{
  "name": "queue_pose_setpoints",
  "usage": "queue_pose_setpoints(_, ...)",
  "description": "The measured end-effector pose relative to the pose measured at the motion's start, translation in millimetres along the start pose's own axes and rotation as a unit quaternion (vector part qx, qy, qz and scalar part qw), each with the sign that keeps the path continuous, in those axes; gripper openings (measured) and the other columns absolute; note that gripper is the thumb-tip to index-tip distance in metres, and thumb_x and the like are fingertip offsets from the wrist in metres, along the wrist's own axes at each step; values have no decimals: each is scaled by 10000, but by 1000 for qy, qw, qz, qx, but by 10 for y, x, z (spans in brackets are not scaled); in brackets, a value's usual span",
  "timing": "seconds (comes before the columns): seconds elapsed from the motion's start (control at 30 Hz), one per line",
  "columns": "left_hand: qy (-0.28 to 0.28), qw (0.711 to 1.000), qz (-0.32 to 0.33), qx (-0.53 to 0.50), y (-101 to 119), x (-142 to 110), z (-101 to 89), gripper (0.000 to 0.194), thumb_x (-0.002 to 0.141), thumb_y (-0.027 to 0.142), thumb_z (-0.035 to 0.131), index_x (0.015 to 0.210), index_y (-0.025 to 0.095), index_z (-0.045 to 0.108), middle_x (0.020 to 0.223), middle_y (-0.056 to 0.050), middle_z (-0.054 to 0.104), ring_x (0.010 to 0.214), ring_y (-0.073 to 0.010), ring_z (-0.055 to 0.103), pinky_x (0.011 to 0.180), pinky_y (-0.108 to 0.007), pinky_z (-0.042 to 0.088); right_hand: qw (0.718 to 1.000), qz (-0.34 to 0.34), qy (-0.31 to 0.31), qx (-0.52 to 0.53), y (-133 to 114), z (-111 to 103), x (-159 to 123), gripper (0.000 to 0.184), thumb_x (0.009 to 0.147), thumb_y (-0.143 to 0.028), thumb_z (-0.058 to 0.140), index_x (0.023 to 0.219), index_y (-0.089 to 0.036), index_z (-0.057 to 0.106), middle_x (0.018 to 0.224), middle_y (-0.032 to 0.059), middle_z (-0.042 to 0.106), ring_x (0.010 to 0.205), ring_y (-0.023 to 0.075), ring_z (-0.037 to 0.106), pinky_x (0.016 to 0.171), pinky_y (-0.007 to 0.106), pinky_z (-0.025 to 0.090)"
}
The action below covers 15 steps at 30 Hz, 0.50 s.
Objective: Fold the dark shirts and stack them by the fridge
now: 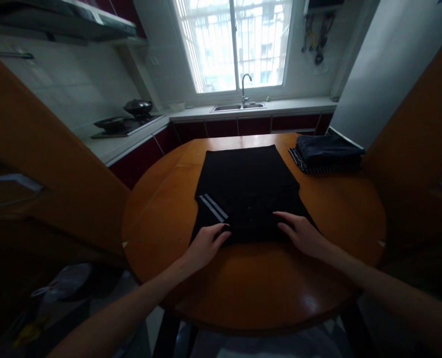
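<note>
The left grip (207, 244) pinches one flat black fabric garment (248, 174) with two pale-grey stripes (217, 206), spread beyond both grips; the right grip (303, 233) touches it, whether grasping I cannot tell.

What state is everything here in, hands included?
Black garment: spread on the wooden table
Left hand: at the garment, grip unclear
Right hand: at the garment, grip unclear
Dark clothes: folded, stacked
Cookware: on the stove
Faucet: upright, water flow unclear
Window: bright, open or shut unclear
</note>
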<state>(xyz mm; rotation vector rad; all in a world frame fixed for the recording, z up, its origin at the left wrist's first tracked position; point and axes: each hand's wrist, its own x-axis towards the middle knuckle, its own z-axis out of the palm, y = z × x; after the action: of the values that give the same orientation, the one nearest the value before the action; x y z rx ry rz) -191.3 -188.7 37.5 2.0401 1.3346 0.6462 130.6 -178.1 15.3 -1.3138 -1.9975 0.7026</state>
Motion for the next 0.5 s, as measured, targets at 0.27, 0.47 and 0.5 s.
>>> queue_pose_setpoints(0.27,16,992,-34,122,-113,149,13,359,1000,310,523,1315,191,647,1016,-74,770,852,-223,735,775,-323,550,976,56,28,-208,29,118,169,431,976,-358,539,1386,-230,569,856,58,769,770,262,746,661,360,563)
queue_pose_setpoints(0.47,103,946,94,292,-79,107,41,342,1021,260,480,1323,177,618,1203,-132,691,1078,-262,671,923,-422,535,945,-7,65,-319,-10,120,126,319,996,-308,516,1271,-182,617,993,108,751,846,266,719,678,359,550)
queue_pose_setpoints(0.5,105,938,135,302,-32,106,44,367,1030,251,456,1367,179,582,1275,-137,659,1163,-265,636,981,-440,510,941,-29,79,-327,-42,119,115,302,1003,-287,495,1246,-169,631,1026,126,739,909,275,707,734,378,557)
